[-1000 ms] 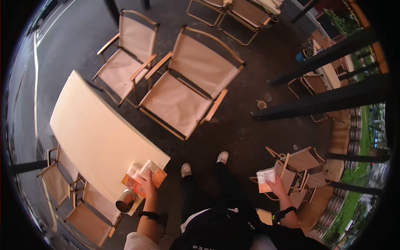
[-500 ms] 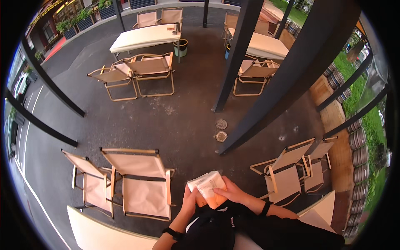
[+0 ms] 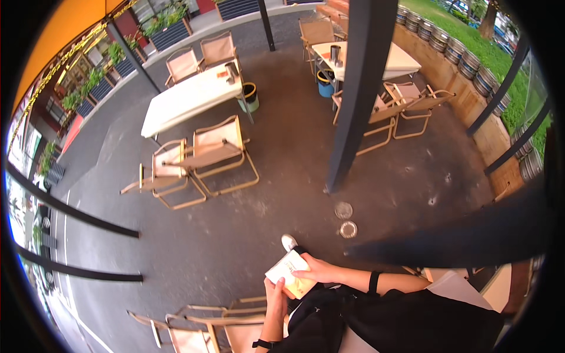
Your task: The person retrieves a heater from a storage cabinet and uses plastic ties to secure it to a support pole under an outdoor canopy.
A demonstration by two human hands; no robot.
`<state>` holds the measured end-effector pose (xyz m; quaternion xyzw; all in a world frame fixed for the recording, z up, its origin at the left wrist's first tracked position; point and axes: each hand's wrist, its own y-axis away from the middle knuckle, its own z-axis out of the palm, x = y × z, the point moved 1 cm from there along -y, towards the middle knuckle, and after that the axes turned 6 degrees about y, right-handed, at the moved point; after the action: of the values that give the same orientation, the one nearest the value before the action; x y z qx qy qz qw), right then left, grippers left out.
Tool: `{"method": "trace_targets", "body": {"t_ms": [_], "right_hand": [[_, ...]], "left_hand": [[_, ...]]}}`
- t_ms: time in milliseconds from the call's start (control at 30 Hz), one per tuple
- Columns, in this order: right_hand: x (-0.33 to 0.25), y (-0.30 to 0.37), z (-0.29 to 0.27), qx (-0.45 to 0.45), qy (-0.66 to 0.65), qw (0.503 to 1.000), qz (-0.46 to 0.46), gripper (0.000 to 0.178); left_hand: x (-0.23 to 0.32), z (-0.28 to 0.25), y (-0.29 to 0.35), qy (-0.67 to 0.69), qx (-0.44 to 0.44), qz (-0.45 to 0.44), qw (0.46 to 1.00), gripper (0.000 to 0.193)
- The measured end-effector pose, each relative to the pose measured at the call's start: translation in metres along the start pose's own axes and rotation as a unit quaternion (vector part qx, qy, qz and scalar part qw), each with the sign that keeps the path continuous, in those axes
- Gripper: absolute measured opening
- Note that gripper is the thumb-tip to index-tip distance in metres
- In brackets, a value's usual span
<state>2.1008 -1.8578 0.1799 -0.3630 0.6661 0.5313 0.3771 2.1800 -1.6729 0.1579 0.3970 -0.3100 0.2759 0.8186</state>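
Note:
A white packet with an orange lower part (image 3: 289,268), which looks like a pack of tissues, is held in front of my body. My left hand (image 3: 276,296) grips its lower left side, thumb on the near face. From the right, my right hand (image 3: 318,270) closes on the upper edge with fingers lying over the face. Both hands are shut on the packet, and their undersides are hidden. Whether a second packet lies beneath it, I cannot tell. Just beyond the hands a white shoe (image 3: 289,242) touches the dark ground.
A dark post (image 3: 359,112) stands ahead, and a thick one (image 3: 459,226) crosses close on my right. Folding chairs (image 3: 218,138) surround a cream table (image 3: 188,100) at far left; another table (image 3: 403,62) stands far right. More chairs (image 3: 188,340) are at lower left. Metal kegs (image 3: 438,40) line the right wall.
The view has swung, and the far tables and chairs now appear nearer. The near chairs have slid toward the lower edge. My hands still hold the packet, now turned and more compact. A shoe has appeared.

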Motion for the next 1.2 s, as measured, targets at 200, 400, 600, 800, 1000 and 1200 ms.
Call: {"method": "trace_targets", "body": {"t_ms": [200, 400, 600, 800, 1000, 1200], "right_hand": [[-0.08, -0.137, -0.11, 0.016, -0.083, 0.993, -0.082, 0.067], [-0.114, -0.244, -0.21, 0.087, -0.184, 0.978, -0.045, 0.067], [-0.134, -0.356, -0.375, 0.201, 0.025, 0.979, 0.001, 0.071], [-0.199, -0.426, -0.527, 0.241, 0.055, 0.969, 0.031, 0.072], [-0.19, -0.533, -0.637, 0.188, -0.049, 0.981, 0.027, 0.067], [-0.22, -0.681, -0.756, 0.204, -0.066, 0.976, 0.036, 0.064]], "left_hand": [[0.115, 0.082, -0.185, 0.001, -0.044, 0.0, 0.999, 0.049], [0.177, 0.162, -0.356, -0.097, -0.086, -0.038, 0.991, 0.048], [0.193, 0.273, -0.547, -0.058, -0.198, -0.085, 0.975, 0.045], [0.223, 0.387, -0.697, -0.026, -0.274, -0.143, 0.951, 0.038], [0.27, 0.483, -0.832, -0.063, -0.256, -0.152, 0.953, 0.035], [0.289, 0.532, -1.011, -0.065, -0.181, -0.177, 0.965, 0.04]]}}
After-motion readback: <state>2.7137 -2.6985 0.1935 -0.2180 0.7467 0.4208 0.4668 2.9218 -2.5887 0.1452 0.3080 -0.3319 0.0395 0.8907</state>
